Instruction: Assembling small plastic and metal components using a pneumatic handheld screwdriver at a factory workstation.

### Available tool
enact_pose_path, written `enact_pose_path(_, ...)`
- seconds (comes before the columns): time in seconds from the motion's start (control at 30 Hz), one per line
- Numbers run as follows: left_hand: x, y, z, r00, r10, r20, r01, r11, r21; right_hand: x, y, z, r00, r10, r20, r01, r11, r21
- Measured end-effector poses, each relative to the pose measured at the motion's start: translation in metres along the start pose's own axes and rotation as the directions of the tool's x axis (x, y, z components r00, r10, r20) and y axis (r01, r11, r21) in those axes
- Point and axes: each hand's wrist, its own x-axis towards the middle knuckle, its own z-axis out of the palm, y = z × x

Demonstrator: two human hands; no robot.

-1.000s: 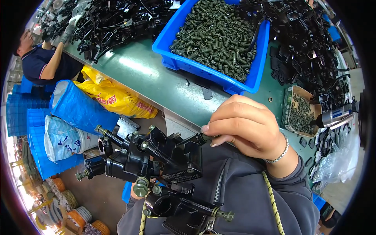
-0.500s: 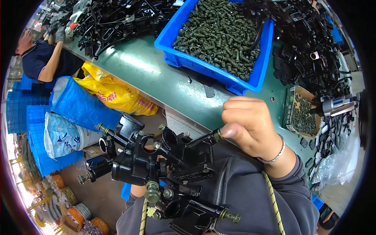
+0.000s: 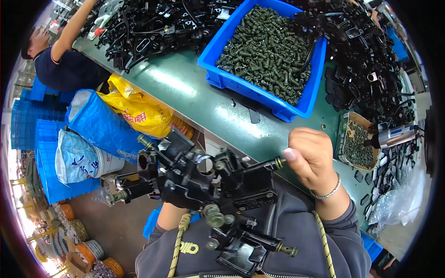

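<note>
Curling by bolt [image 3: 278, 162], R grip [image 3: 311, 156] fisted, contents unseen, L hand behind blk parts [image 3: 183, 191], can't tell hold.

Large red printed characters cross the yellow sack [image 3: 134, 109] at left; blue handwritten marks stand on the light-blue plastic bag [image 3: 69, 160] nearer by. The near black metal casting [image 3: 254, 185] bears lettering too small to read.

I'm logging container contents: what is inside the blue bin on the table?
The blue bin holds a heap of dark green bolts, with a slim black part at its right side. The heap hides the bin's bottom and whatever lies beneath its top layer.
</note>
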Motion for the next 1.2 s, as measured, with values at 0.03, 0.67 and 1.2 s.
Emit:
enact_pose_path(0.03,0.005,0.003,-0.002,1.000,0.007,-0.001,-0.007,0.999,0.032,-0.006,0.005,0.000,0.999,0.035,-0.009,-0.035,0.999,0.024)
enact_pose_path(0.67,0.136,0.035,-0.003,0.533,0.706,0.466,0.418,0.259,-0.871,-0.066,0.000,-0.019,0.716,0.562,-0.413,-0.547,0.820,0.167)
enact_pose_path(1.2,0.113,0.191,0.091,0.651,0.500,0.571,0.252,0.568,-0.784,-0.103,-0.045,0.017,0.675,0.655,-0.340,-0.250,0.636,0.730)
